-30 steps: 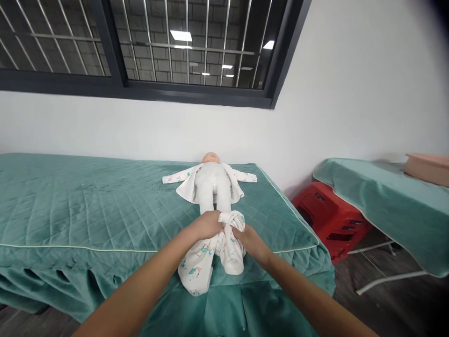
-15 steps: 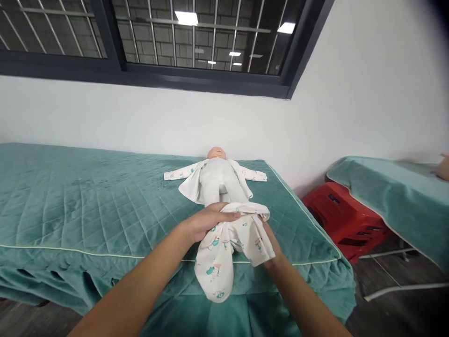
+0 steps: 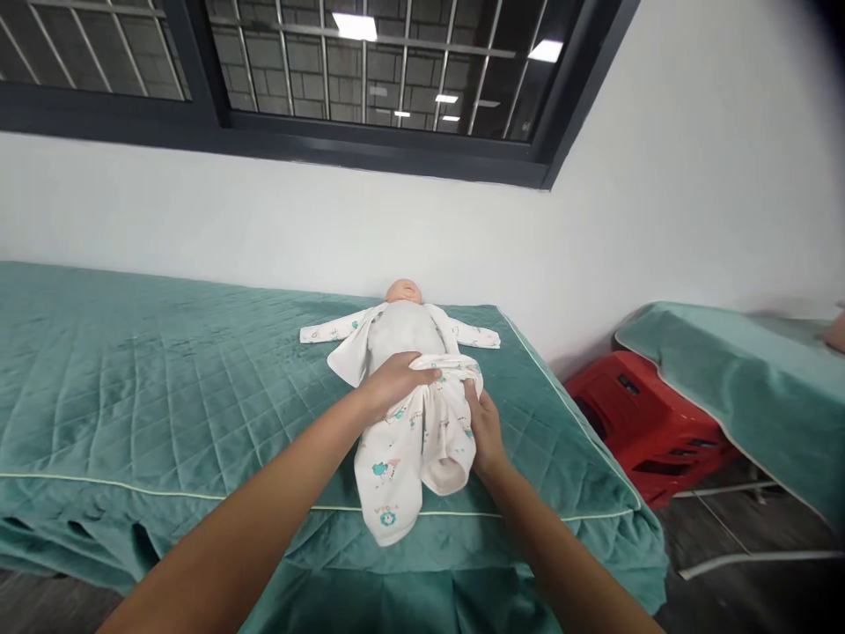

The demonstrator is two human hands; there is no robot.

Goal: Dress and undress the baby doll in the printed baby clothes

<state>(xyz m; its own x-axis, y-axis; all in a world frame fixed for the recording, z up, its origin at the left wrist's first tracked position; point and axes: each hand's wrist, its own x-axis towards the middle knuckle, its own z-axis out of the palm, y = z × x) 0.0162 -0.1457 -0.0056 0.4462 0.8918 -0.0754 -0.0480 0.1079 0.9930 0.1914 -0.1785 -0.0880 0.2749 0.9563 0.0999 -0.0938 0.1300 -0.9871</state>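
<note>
A baby doll [image 3: 404, 328] lies on its back on the green quilted bed cover, head toward the wall. An open white printed jacket [image 3: 349, 359] is under its soft white body, with sleeves spread to both sides. White printed baby pants [image 3: 391, 471] cover the doll's legs, which are hidden. My left hand [image 3: 396, 384] grips the waistband on its left side, thumb on top. On the right side of the waistband, my right hand [image 3: 483, 424] is closed on the pants with its thumb in front. One pant leg hangs past the bed's piped edge; the other's opening faces me.
The green bed cover [image 3: 165, 396] stretches far to the left. To the right stand a red plastic stool [image 3: 650, 423] and another green-covered bed [image 3: 745, 379]. A barred window [image 3: 383, 70] is set in the white wall behind.
Both hands have moved away from me, drawing the pants up over the doll's legs toward its belly. My right hand now shows its thumb on the front of the waistband.
</note>
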